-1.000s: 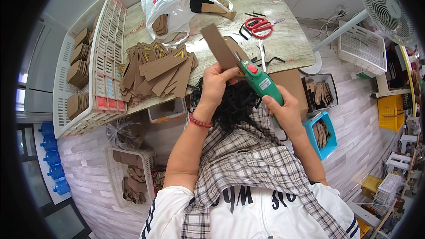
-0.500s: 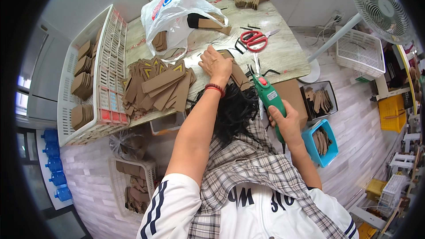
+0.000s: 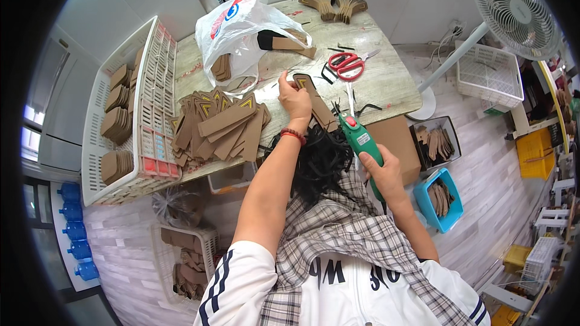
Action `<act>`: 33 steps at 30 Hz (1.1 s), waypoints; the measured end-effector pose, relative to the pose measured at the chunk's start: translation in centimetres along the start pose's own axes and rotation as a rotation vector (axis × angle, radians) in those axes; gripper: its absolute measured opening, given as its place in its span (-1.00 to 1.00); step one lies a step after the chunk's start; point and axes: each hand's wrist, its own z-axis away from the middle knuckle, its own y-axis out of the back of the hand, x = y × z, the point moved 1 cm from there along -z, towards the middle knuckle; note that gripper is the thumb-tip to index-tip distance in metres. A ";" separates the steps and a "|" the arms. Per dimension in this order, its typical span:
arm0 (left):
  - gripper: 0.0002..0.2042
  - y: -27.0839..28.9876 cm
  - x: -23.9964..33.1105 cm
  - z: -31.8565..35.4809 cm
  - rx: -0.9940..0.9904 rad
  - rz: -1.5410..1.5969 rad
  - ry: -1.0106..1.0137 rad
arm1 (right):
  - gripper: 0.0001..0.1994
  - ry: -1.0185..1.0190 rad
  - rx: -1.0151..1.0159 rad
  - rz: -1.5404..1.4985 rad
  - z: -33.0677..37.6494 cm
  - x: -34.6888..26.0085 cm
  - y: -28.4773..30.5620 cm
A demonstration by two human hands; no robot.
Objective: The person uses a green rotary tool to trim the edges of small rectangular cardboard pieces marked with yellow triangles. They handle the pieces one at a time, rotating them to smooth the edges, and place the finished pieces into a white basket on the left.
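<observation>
My left hand (image 3: 294,98) presses a brown strip (image 3: 316,101) on the desk (image 3: 386,81); my right hand (image 3: 383,172) clamps a green tool (image 3: 360,140); white basket (image 3: 158,72) holds brown stacks (image 3: 118,93).

Green tool (image 3: 361,145) with a red button, in the right hand (image 3: 382,172). Brown strip (image 3: 315,101) with yellow chevron trim under the left hand (image 3: 295,98); red bead bracelet (image 3: 293,135) on that wrist. Brown pieces (image 3: 220,124), same yellow edging. Red-handled scissors (image 3: 345,64). White crate (image 3: 158,93). Pale marbled bench (image 3: 386,81). Blue bin (image 3: 440,199). Grey-and-white plaid cloth (image 3: 338,235).
</observation>
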 end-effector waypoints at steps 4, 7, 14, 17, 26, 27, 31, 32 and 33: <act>-0.87 1.7 1.2 -0.7 -0.072 0.389 0.151 | -0.67 0.030 0.013 -0.021 -0.3 -0.3 -0.1; -0.96 4.1 3.9 -0.2 -0.146 0.717 0.272 | -0.68 0.060 0.024 -0.006 -0.8 -0.6 -0.5; -0.97 7.8 8.0 1.5 -0.334 0.812 0.342 | -0.64 0.125 0.002 0.025 -1.0 -1.1 -1.3; -0.97 7.3 7.8 2.1 -0.290 0.823 0.309 | -0.62 0.136 -0.004 0.020 -0.6 -1.2 -1.4; -0.97 6.3 7.6 4.2 -0.284 0.798 0.411 | -0.64 0.091 -0.034 -0.017 -0.4 -1.4 -1.1; -0.97 6.3 7.7 4.4 -0.294 0.787 0.414 | -0.64 0.089 -0.031 -0.011 -0.3 -1.5 -1.0; -0.97 6.4 7.8 5.0 -0.332 0.760 0.420 | -0.67 0.078 -0.026 -0.005 -0.1 -2.0 -1.0; -0.96 6.4 7.8 5.1 -0.340 0.757 0.417 | -0.67 0.076 -0.025 -0.009 -0.1 -2.1 -1.0; -0.96 6.4 7.8 5.2 -0.349 0.753 0.414 | -0.67 0.078 -0.029 -0.009 -0.2 -2.1 -0.9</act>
